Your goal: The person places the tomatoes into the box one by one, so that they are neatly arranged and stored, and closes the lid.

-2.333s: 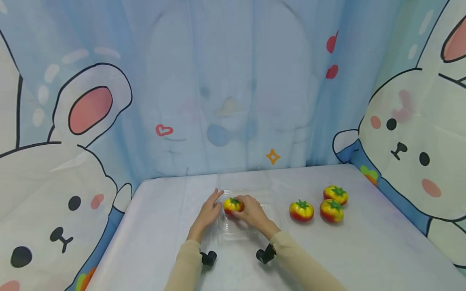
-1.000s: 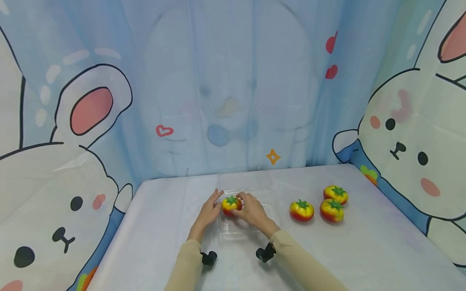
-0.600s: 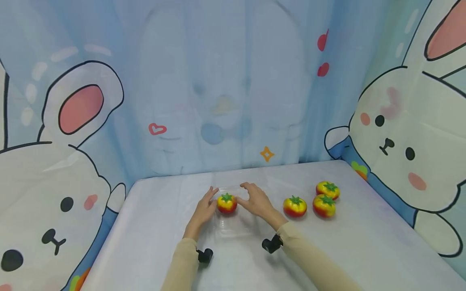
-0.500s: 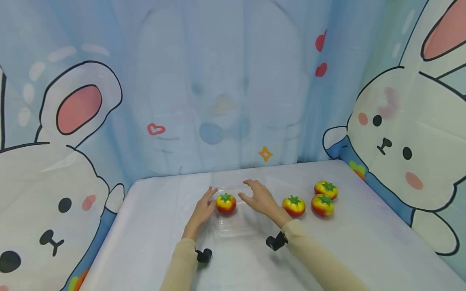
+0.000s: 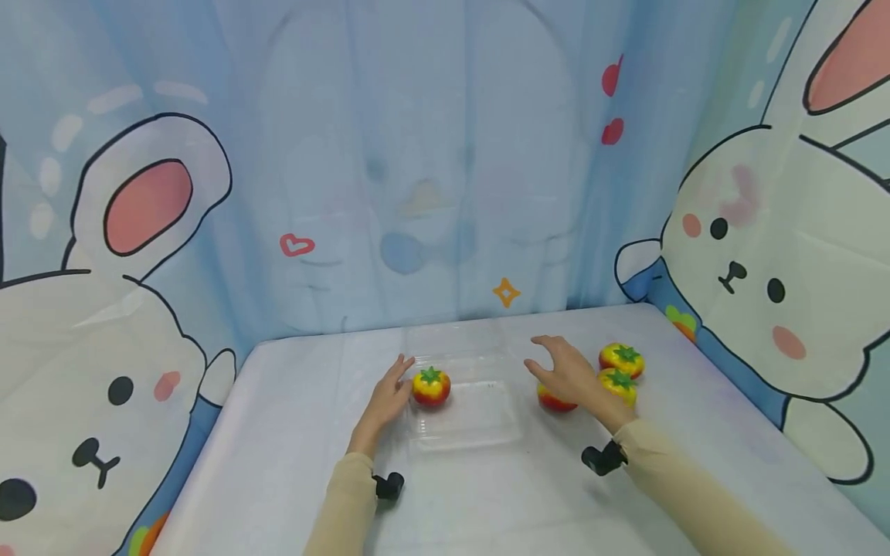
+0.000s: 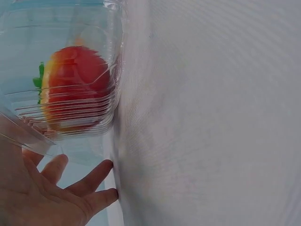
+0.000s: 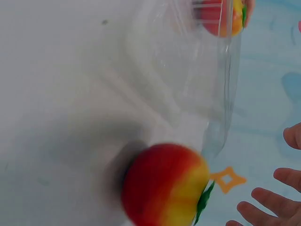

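Your left hand [image 5: 386,398] lay just left of the clear container [image 5: 480,413], near the middle of the frame, its fingers extended and apart. Whether those fingers touched the container's wall, you could not tell.

Inside the container, at its left end, sat the red-and-yellow fruit [image 5: 431,388], upright with its green leafy top facing up. The left wrist view showed it at upper left, behind the ribbed clear wall.

Your right hand [image 5: 570,374] was right of centre, thumb and fingers spread apart, in front of part of the nearest loose fruit [image 5: 554,401]. In the right wrist view, that fruit sat at bottom centre, with a gap between it and your fingers at lower right.

Farther right in the head view were the rear fruit [image 5: 621,358] and the front fruit [image 5: 617,384], close together on the white tabletop [image 5: 278,463].
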`<state>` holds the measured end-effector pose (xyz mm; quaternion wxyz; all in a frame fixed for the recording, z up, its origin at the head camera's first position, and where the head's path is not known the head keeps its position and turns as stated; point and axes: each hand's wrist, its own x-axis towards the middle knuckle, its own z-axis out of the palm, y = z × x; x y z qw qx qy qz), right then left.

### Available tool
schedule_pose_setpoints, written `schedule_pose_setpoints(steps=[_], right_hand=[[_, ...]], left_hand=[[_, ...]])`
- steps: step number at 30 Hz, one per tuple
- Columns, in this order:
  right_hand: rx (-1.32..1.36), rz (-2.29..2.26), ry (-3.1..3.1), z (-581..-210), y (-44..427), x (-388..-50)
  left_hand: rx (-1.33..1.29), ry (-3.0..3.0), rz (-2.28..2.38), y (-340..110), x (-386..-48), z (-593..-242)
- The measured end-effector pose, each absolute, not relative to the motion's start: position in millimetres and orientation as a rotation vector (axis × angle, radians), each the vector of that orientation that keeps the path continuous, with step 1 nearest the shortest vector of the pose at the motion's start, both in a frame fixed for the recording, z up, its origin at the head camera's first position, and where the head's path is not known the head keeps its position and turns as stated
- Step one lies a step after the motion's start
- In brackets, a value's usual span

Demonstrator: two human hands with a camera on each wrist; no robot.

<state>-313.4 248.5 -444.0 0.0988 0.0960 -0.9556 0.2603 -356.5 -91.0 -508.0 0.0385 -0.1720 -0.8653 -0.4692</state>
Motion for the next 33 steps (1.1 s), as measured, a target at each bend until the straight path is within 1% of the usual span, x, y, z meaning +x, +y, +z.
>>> schedule_pose_setpoints(steps=[5,10,16,22,33], right_hand=[[0.241,0.802,-2.844,-447,273,-306],[0.210,0.845,-2.859,-453,283,-302],[0.193,0.902,-2.897,-471,287,-301],[0.232,0.923,-2.876,-487,288,-296],[0.233,0.937,-2.882,-494,288,-296]], left_hand=[[-0.544,-2.650,-1.443,-91,-358,-507],[-0.545,-2.659,-1.431,-91,-360,-506],[-0.545,-2.659,-1.448,-92,-357,-506],[-0.545,-2.664,-1.452,-91,-359,-508],[-0.569,-2.651,-1.448,-95,-358,-508]])
